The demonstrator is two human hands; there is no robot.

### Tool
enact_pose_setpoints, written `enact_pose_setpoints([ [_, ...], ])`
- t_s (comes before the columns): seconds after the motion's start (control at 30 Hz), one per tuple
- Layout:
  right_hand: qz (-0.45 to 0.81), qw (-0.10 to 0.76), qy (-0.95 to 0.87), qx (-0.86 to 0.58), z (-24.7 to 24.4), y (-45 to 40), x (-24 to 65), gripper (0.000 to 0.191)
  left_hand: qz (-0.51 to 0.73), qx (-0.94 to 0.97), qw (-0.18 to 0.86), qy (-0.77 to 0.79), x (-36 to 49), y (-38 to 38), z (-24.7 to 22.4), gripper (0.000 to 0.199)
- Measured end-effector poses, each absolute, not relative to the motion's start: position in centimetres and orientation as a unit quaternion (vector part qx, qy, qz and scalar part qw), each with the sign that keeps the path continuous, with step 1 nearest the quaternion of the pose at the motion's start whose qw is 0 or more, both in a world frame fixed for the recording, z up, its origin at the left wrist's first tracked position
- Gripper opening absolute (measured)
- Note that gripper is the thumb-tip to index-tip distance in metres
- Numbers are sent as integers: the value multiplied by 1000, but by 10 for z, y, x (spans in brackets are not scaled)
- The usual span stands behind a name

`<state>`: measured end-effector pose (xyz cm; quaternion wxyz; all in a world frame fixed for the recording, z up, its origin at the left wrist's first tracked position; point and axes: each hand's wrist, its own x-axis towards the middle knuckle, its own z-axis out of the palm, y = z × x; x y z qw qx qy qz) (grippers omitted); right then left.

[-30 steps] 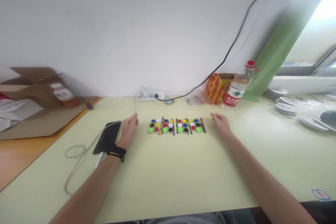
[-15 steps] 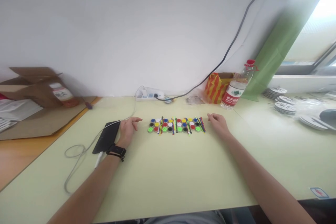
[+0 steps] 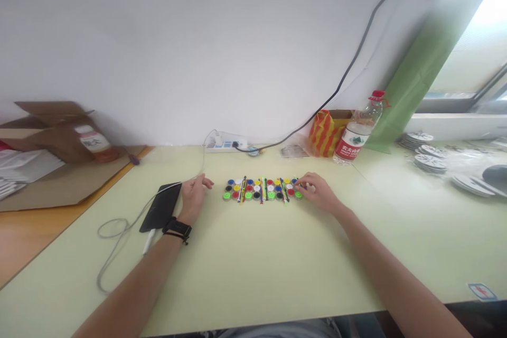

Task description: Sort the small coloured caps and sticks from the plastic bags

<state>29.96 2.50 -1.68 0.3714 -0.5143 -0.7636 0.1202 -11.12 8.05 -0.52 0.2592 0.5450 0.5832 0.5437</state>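
Discs [image 3: 248, 196] and sticks [image 3: 243, 189] lie central, probably for easy reach; left hand [image 3: 193, 194] looks relaxed, empty; whether right hand [image 3: 318, 193] grasps, I cannot tell.

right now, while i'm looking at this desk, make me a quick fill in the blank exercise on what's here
1. The right hand is at the ____ end of the rows of coloured discs.
2. The black wristband is on the person's ____ wrist.
3. The large water bottle has a ____ cap.
4. The striped bag behind that bottle is red and ____.

Missing words: right; left; red; yellow.
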Motion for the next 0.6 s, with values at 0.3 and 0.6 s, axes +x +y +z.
enact_pose_setpoints([
  [0.3,69,311,-803,-504,-24,19,281,17,489,699,82,515,-90,62,4,41],
  [0.6,72,353,-786,-502,-18,20,284,18,209,869,232,385,-71,28,22,54],
])
